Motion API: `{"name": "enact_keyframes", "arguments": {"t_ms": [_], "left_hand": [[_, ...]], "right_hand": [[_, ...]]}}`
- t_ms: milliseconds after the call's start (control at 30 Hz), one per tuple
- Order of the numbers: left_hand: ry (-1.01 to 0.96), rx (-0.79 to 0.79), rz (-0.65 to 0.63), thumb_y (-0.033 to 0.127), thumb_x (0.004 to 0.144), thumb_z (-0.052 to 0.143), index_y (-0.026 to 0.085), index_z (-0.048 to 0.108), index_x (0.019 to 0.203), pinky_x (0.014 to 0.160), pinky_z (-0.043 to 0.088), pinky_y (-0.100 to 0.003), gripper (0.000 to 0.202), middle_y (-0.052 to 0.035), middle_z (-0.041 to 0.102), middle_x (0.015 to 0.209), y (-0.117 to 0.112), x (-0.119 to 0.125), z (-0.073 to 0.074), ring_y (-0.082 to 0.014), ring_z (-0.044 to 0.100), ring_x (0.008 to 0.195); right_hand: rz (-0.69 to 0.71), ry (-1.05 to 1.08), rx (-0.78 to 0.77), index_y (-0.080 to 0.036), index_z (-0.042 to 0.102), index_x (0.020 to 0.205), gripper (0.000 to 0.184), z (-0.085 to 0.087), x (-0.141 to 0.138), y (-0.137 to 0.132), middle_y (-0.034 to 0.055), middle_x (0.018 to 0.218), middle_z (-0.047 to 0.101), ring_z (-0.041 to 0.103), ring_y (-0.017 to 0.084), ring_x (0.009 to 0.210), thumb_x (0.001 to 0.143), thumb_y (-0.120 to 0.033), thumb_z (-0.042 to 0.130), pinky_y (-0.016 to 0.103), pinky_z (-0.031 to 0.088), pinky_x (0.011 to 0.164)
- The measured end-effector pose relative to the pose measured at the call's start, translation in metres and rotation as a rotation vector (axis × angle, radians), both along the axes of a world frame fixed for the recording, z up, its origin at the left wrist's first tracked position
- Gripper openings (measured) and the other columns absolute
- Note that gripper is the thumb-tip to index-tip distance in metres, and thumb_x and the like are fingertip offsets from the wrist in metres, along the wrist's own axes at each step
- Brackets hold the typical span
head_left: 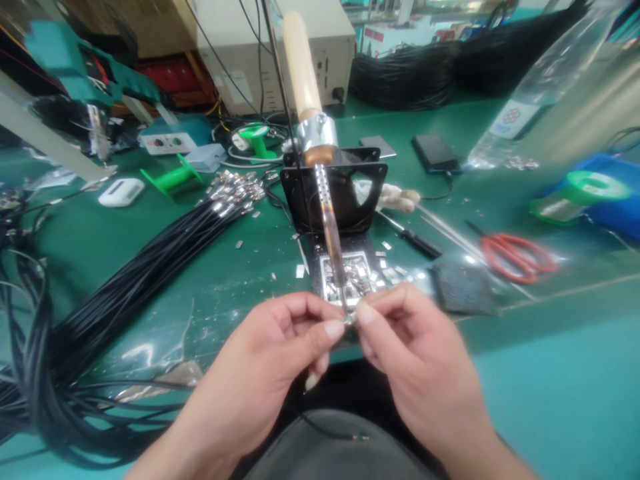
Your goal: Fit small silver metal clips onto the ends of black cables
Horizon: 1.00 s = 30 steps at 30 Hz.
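A soldering iron (333, 233) with a wooden handle is mounted upright on a slant, tip down, in front of a black fan frame (295, 200). Right under its tip is a small shiny metal connector (349, 320), mostly hidden by fingertips. My left hand (280, 353) is closed in a pinch on the connector from the left. From the other side my right hand (415, 353) also pinches with thumb and forefinger; what lies between those fingers is too small to make out. A thin black cable (320, 427) crosses my lap, its bare end showing.
A white-rimmed tray (325, 283) of small metal parts sits behind my hands. A bundle of black cables (135, 273) with metal ends lies left. To the right are a dark sponge-like block (463, 287), red-handled scissors (520, 257), a screwdriver (420, 243) and a solder spool (565, 200).
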<state>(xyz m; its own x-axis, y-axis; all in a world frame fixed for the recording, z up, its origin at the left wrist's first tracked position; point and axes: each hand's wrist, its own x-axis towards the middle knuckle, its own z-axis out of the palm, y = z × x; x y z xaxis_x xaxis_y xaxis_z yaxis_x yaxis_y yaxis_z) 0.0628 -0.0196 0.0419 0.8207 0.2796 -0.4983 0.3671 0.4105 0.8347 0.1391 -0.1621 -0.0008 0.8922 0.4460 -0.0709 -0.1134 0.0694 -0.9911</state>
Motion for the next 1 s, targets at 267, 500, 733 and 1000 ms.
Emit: {"name": "enact_keyframes", "arguments": {"t_ms": [267, 500, 733, 1000], "left_hand": [[-0.001, 0.007, -0.027, 0.035, 0.084, 0.088, 0.016, 0.074, 0.084, 0.046, 0.033, -0.017, 0.024, 0.0049, 0.055, 0.056, 0.0002, 0.0007, 0.0015, -0.0063, 0.041, 0.048], [-0.005, -0.022, 0.005, 0.033, 0.082, 0.088, 0.014, 0.072, 0.080, 0.043, 0.020, -0.017, 0.025, 0.0071, 0.047, 0.059, 0.0010, 0.0023, 0.0029, -0.0040, 0.029, 0.049], [-0.002, -0.010, 0.006, 0.033, 0.080, 0.090, 0.015, 0.072, 0.080, 0.045, 0.018, -0.020, 0.025, 0.0073, 0.044, 0.060, 0.0015, 0.0023, 0.0036, -0.0055, 0.025, 0.052], [0.000, -0.014, 0.008, 0.033, 0.081, 0.088, 0.015, 0.072, 0.080, 0.045, 0.018, -0.020, 0.024, 0.0068, 0.045, 0.061, 0.0012, 0.0016, 0.0063, -0.0054, 0.025, 0.052]], "right_hand": [[-0.022, -0.077, -0.032, -0.024, 0.066, 0.084, 0.016, 0.0027, -0.0011, -0.0002, -0.0039, 0.070, 0.064, 0.054, 0.010, 0.058, 0.097, -0.029, 0.073, 0.022, 0.045, 0.053], [-0.051, -0.166, -0.066, -0.024, 0.067, 0.084, 0.013, 0.0053, 0.0007, 0.0022, -0.0030, 0.072, 0.067, 0.058, 0.011, 0.059, 0.095, -0.027, 0.073, 0.023, 0.048, 0.054], [-0.047, -0.175, -0.064, -0.024, 0.067, 0.084, 0.013, 0.0047, 0.0005, 0.0021, -0.0028, 0.074, 0.068, 0.059, 0.010, 0.059, 0.096, -0.026, 0.072, 0.022, 0.049, 0.054], [-0.044, -0.157, -0.047, -0.024, 0.066, 0.084, 0.013, 0.0044, -0.0006, 0.0018, -0.0031, 0.075, 0.068, 0.059, 0.010, 0.060, 0.096, -0.025, 0.072, 0.021, 0.050, 0.056]]}}
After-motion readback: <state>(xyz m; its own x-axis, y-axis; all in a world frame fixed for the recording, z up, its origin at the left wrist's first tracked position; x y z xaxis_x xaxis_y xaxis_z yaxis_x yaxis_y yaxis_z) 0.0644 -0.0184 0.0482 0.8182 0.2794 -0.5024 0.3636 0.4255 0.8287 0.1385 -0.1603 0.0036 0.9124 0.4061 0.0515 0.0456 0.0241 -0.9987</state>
